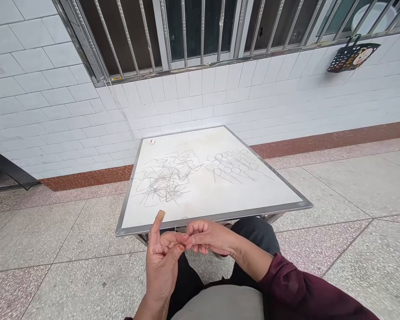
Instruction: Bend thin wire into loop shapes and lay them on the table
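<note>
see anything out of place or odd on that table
Mostly just untidy: the wires on the left of the table lie in a crisscross tangle, while the looped wires to the right look more orderly. A small red-and-white object sits apart near the far left corner, too small to identify.

Wires (166, 186) on table (220, 198), wall (186, 106) behind

Wires (167, 186) look metallic, the metal-edged tabletop (213, 195) smooth, wall tiles (46, 124) glossy, window bars (202, 32) shiny metal.
</note>
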Tool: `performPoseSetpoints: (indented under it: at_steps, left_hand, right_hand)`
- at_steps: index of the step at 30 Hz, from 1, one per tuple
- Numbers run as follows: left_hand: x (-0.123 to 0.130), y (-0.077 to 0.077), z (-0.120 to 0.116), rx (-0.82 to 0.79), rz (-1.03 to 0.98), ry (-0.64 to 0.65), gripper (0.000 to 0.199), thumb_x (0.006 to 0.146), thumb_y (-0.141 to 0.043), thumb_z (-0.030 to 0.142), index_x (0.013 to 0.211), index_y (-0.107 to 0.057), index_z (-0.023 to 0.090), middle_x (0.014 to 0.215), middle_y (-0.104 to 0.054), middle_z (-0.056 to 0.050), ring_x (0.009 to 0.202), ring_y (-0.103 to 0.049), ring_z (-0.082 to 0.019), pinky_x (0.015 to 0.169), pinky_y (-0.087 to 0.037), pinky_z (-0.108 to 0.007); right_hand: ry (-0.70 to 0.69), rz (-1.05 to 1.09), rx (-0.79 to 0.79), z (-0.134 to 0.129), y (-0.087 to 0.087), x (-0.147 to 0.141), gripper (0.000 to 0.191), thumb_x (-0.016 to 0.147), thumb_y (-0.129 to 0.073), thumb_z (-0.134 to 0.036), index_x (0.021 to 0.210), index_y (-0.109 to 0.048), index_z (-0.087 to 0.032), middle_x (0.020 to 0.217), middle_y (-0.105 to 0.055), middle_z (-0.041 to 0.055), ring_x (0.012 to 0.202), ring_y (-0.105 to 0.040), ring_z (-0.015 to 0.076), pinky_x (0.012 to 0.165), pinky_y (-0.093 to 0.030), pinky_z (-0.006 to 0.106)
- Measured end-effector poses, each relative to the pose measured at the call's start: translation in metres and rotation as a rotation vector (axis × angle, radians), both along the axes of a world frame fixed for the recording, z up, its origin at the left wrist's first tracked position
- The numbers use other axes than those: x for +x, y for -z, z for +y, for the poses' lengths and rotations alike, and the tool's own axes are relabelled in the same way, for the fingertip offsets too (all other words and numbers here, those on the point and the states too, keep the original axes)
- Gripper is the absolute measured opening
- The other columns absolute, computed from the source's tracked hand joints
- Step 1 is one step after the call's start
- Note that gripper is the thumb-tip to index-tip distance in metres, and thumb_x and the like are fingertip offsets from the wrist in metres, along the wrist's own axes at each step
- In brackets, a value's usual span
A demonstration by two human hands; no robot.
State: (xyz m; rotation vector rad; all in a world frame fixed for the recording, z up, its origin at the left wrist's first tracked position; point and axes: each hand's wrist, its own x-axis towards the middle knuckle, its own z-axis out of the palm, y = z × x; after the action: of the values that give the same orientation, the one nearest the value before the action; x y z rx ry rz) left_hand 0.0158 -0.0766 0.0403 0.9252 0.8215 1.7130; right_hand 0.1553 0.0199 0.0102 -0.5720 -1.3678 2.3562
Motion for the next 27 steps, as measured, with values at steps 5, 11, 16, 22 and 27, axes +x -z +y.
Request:
performPoseSetpoints:
  at_steps: [5,11,16,22,27]
  left_hand:
    - [-0.001,0.014,0.002,0.020,0.329,-0.206,0.074,0.082,-0.065,0.018,0.143,-0.027,0.031,0.090,-0.073,-0.001,0.085,-0.069,-0.017,0.082,-0.054,-0.034]
    - [-0.011,0.019,0.005,0.120,0.637,-0.195,0.066,0.087,-0.057,0.016,0.144,-0.026,0.030,0.092,-0.072,-0.001,0.093,-0.066,-0.017,0.096,-0.045,-0.040]
    - [-0.014,0.017,0.005,0.108,0.614,-0.100,0.069,0.091,-0.053,0.020,0.147,-0.014,0.027,0.090,-0.072,-0.002,0.093,-0.065,-0.018,0.091,-0.048,-0.040]
    - [-0.031,0.025,0.014,0.464,1.192,-0.156,0.062,0.092,-0.046,0.014,0.147,-0.018,0.022,0.101,-0.071,-0.008,0.091,-0.066,-0.020,0.087,-0.047,-0.041]
    - [-0.038,0.030,0.017,0.548,1.407,-0.310,0.067,0.088,-0.051,0.008,0.146,-0.019,0.022,0.105,-0.071,-0.010,0.082,-0.068,-0.020,0.069,-0.048,-0.033]
  right_hand:
    - [-0.038,0.022,0.008,-0.008,-0.006,-0.006,0.030,0.070,-0.077,-0.033,0.086,-0.060,-0.014,0.059,-0.060,-0.0044,0.044,-0.050,0.0042,0.043,-0.037,0.015]
    - [-0.101,0.025,-0.054,-0.011,-0.011,-0.008,0.027,0.071,-0.077,-0.030,0.081,-0.057,-0.014,0.057,-0.057,-0.0049,0.046,-0.049,0.0035,0.044,-0.034,0.013]
    - [-0.115,0.044,-0.198,-0.009,-0.008,-0.008,0.030,0.070,-0.078,-0.027,0.073,-0.051,-0.015,0.055,-0.056,-0.0053,0.044,-0.045,0.0022,0.041,-0.027,0.012]
    - [-0.130,0.035,-0.238,-0.009,-0.002,-0.008,0.031,0.069,-0.079,-0.024,0.069,-0.050,-0.014,0.057,-0.058,-0.0032,0.045,-0.045,0.0023,0.044,-0.029,0.014]
    - [-0.161,0.143,-0.327,-0.012,-0.003,-0.006,0.028,0.070,-0.078,-0.021,0.090,-0.060,-0.013,0.082,-0.062,0.0008,0.069,-0.057,0.0058,0.064,-0.041,0.018]
